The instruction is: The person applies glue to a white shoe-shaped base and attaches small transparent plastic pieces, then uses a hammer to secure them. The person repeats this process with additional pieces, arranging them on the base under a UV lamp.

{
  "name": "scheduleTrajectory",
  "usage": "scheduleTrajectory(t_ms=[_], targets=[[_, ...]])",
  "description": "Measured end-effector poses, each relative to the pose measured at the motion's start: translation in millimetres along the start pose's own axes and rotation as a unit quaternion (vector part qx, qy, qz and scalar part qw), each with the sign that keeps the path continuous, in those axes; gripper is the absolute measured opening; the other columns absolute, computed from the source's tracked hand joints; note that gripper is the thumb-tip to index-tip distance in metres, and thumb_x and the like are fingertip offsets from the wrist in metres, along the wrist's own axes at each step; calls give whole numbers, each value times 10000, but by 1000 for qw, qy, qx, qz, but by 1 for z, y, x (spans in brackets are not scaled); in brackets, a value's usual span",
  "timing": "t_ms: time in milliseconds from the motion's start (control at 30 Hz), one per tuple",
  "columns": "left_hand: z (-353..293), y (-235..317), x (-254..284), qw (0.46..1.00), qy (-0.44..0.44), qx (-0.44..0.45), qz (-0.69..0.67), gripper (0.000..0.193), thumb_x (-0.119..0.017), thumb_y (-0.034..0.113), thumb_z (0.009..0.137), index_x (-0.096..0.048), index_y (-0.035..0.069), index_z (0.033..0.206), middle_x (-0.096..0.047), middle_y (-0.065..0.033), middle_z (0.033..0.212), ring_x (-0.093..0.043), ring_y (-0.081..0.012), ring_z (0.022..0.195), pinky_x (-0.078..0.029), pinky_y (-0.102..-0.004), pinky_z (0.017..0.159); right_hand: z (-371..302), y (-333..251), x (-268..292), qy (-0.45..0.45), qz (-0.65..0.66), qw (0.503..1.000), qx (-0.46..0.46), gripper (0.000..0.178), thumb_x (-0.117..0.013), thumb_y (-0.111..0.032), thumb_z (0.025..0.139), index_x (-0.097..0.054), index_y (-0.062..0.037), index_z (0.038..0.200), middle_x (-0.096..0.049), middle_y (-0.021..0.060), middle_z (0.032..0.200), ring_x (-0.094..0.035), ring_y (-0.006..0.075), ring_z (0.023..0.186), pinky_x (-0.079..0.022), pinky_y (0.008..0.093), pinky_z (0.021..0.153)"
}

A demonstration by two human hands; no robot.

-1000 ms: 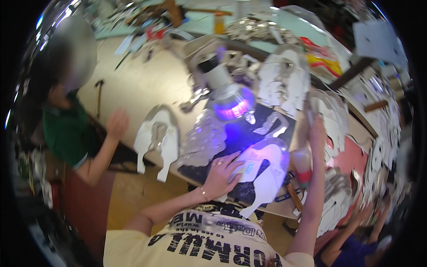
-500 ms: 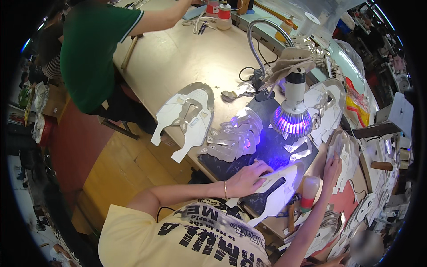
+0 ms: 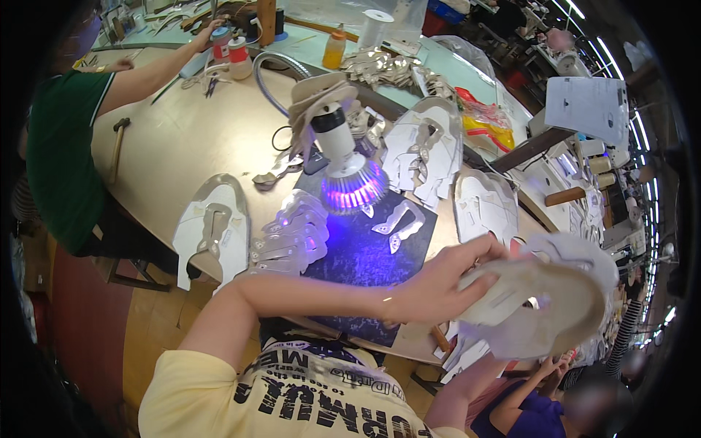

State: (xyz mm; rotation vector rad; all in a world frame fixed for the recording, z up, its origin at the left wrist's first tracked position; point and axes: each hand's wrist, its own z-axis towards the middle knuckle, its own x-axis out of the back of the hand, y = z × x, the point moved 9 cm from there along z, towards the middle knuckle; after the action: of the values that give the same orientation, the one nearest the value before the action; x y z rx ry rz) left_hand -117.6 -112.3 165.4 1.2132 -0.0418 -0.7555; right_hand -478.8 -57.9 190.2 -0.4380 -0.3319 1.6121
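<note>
My left hand (image 3: 447, 286) stretches across to the right, thumb and fingers closed on the edge of a white and beige shoe upper (image 3: 573, 314), blurred by motion. My right forearm (image 3: 471, 390) rises from the lower edge behind this upper; the hand itself is hidden. Left of them lies a dark mat (image 3: 372, 274), lit violet by a lamp (image 3: 354, 186). Two small curved trim pieces (image 3: 406, 228) sit on the mat. An overlapping row of grey trim pieces (image 3: 296, 230) lies along its left side.
A flat shoe upper (image 3: 191, 237) overhangs the table's left edge. More uppers (image 3: 409, 157) lie beyond the mat. A hammer (image 3: 118, 150) rests near a co-worker in green (image 3: 62, 160); bottles (image 3: 239, 58) stand far off. Another person in purple (image 3: 522, 412) sits lower right.
My left hand has moved from over the mat to the right, with the shoe upper raised off the table. My right hand has gone out of sight behind it. The view has turned right.
</note>
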Motion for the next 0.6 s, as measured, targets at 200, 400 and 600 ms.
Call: scheduleTrajectory(t_ms=[200,400,600], targets=[[90,-121,-14,983,145,39,103,483,-588,182,963,-420,-33,1361,-534,-223,1323,-541,-310,1247,-411,-420,1075,79,-60,133,37,-109,991,72,631,-780,-153,881,-456,36,1388,-600,221,1290,-641,269,1073,-565,383,902],[36,-155,-19,964,-15,60,260,660,-611,375,962,-379,8,1459,-420,-275,1427,-434,-401,1335,-347,-465,1137,51,-64,150,-96,-70,986,-114,525,-746,-203,915,-568,83,1319,-672,189,1188,-658,218,987,-558,322,871],[-80,-102,-9,960,-162,164,159,330,-611,216,988,-614,39,1266,-665,-142,1080,-642,-245,1018,-507,-373,914,16,-78,104,-177,-34,967,-179,520,-698,-194,952,-539,88,1359,-653,196,1232,-642,211,1021,-530,316,896]])
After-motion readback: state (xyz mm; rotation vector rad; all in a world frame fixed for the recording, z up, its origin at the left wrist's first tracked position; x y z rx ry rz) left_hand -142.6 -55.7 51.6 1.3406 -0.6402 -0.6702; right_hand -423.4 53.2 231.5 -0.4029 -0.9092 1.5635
